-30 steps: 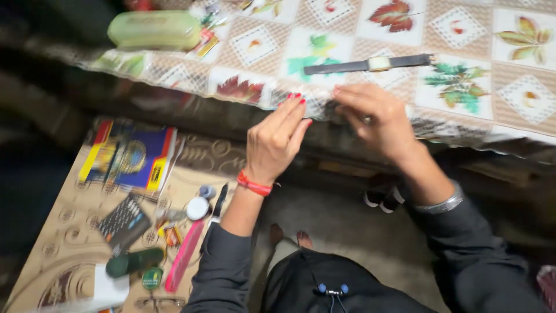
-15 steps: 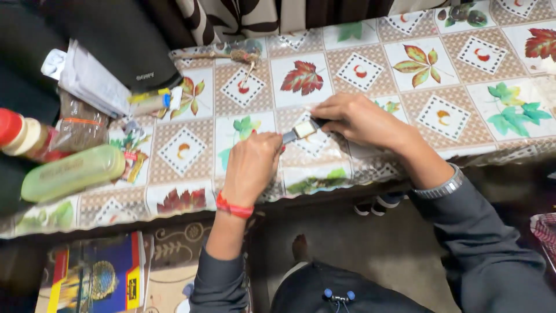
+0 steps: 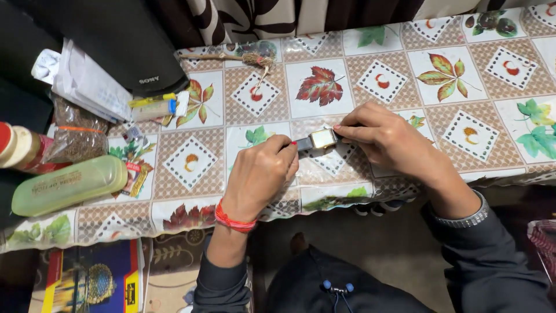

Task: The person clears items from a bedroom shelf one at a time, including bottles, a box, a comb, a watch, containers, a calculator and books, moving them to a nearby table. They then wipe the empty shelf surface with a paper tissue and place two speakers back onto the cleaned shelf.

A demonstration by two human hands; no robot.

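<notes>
While seen from the head camera, lay over the leaf-patterned tablecloth point(image 3: 370, 81), near its front edge: a small square wristwatch point(image 3: 322, 139) with a pale dial and gold-coloured case, held between two hands. Gripped the dark strap end left of the watch: the left hand point(image 3: 259, 177), fingers curled narrowly around it, a red thread band point(image 3: 234, 221) at that wrist. Pinched the watch's right side: the right hand point(image 3: 387, 140), thumb and forefinger closed on the case, other fingers folded loosely behind, a metal bracelet point(image 3: 463, 219) at that wrist. Rested just above the cloth, possibly touching it; could not be told for sure.

Lay well to the left of the watch: a pale green oblong case point(image 3: 69, 185), at the cloth's left end. Stood farther left of that case, at the frame edge: a bottle with a red cap point(image 3: 16, 148). Sat above the green case: a clear bag of brown seeds point(image 3: 75, 139) and a stack of white papers point(image 3: 87, 84). Lay up and left of the watch, toward the cloth's far edge: a yellow and white tube point(image 3: 153, 107) and a twig with a tuft of twine point(image 3: 243, 58). Showed below the cloth's front edge, down and left of the watch: a blue and yellow box point(image 3: 87, 278) on the floor.
</notes>
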